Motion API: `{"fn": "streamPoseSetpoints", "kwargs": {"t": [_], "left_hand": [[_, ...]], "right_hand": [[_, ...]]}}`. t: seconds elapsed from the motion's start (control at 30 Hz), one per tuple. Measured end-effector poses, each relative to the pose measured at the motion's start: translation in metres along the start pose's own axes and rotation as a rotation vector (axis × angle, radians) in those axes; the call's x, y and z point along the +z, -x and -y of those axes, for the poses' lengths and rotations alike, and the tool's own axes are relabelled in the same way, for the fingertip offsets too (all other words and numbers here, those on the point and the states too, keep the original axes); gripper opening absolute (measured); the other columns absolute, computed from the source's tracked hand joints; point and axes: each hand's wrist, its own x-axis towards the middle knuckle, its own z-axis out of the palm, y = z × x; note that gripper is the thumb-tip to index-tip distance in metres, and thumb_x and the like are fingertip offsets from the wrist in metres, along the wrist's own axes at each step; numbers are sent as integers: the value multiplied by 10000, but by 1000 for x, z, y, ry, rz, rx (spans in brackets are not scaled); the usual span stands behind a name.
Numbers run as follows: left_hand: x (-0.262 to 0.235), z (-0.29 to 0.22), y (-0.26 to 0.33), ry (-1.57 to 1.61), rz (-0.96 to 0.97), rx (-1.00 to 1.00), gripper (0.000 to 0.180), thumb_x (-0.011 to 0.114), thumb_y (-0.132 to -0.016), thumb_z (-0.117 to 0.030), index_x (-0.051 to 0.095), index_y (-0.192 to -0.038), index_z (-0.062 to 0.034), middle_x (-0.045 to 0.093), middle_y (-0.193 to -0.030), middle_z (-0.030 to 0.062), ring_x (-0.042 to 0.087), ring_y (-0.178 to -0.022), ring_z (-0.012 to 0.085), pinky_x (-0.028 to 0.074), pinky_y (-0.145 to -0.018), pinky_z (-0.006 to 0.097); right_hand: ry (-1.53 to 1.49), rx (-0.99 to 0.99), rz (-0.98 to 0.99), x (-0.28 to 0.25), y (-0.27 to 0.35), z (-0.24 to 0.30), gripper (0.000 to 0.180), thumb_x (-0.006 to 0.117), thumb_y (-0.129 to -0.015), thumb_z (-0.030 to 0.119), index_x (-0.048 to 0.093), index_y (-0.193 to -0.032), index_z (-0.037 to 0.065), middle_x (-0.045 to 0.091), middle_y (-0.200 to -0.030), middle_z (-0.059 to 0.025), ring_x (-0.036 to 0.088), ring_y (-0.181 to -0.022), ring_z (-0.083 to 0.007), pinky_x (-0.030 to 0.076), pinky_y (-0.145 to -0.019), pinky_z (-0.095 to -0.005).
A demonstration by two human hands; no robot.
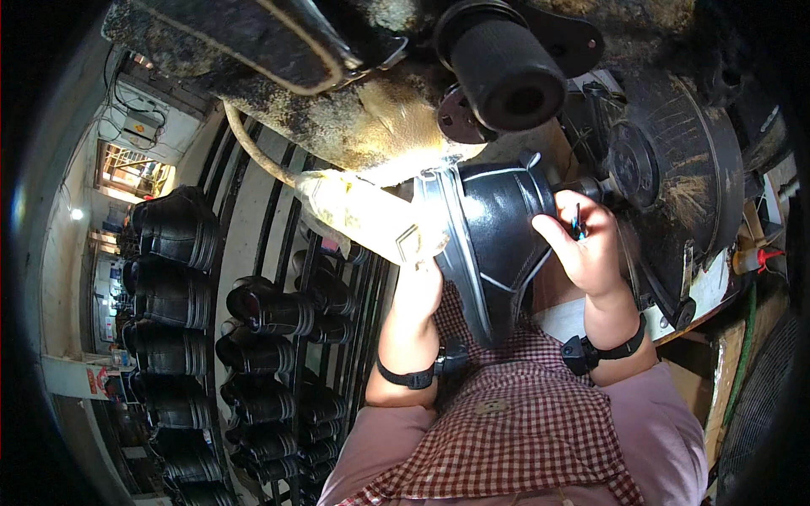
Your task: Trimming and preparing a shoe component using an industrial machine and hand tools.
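Observation:
A glossy black leather shoe (506,215) stands on end under the machine head, its toe pointing down toward my apron and its sole on the left. My right hand (586,244) is closed beside the shoe's upper, with the thumb tip at its edge. A small blue-and-black tool (578,221), too small to name, sticks out between its thumb and fingers. My left forearm rises on the sole side. My left hand is hidden behind a white lamp (363,215) on a bendable neck, with only the wrist (420,282) showing below it.
Overhead hangs a worn, stained machine head (380,118) with a black cylinder (515,80). A large dusty wheel (683,160) stands at the right, near a red-tipped bottle (751,260) on a table. Racks with several black shoes (173,291) fill the left.

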Motion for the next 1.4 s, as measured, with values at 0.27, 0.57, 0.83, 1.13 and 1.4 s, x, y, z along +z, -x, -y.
{"fn": "streamPoseSetpoints", "kwargs": {"t": [0.27,0.57,0.83,1.13,1.4], "left_hand": [[10,4,19,-142,77,240,305,585,-874,-95,539,-1149,29,581,-1052,95,530,-992,167,422,-900,322],[10,2,85,-263,309,375,927,591,-707,-42,31,-1432,101,191,-1473,237,212,-1374,333,150,-1123,400],[34,-8,60,-138,99,483,813,598,-809,-429,316,-1343,115,443,-1294,206,428,-1200,275,305,-1032,379],[17,17,23,-197,-22,507,298,501,-829,73,551,-1122,60,573,-1056,140,529,-962,261,410,-915,369],[15,22,30,83,313,404,915,645,-772,-288,110,-1445,24,315,-1413,178,365,-1274,277,294,-1062,386]], "right_hand": [[71,67,45,-3,-8,14,99,661,-836,34,628,-907,-27,554,-656,13,467,-605,-42,394,-559,-210],[45,92,66,-2,-10,-3,231,612,-885,60,610,-1098,-30,665,-887,-59,581,-772,-75,471,-709,-228],[784,-172,-157,-1,8,-58,280,425,-952,132,603,-1153,51,615,-1154,-130,558,-1100,-247,335,-987,-392],[330,-356,-56,11,-20,-49,410,470,-859,-6,540,-1261,35,449,-1381,-145,458,-1234,-286,306,-1059,-382],[583,-351,59,10,-27,-48,400,466,-877,75,550,-1267,100,424,-1402,-118,364,-1298,-335,270,-1085,-419]]}}
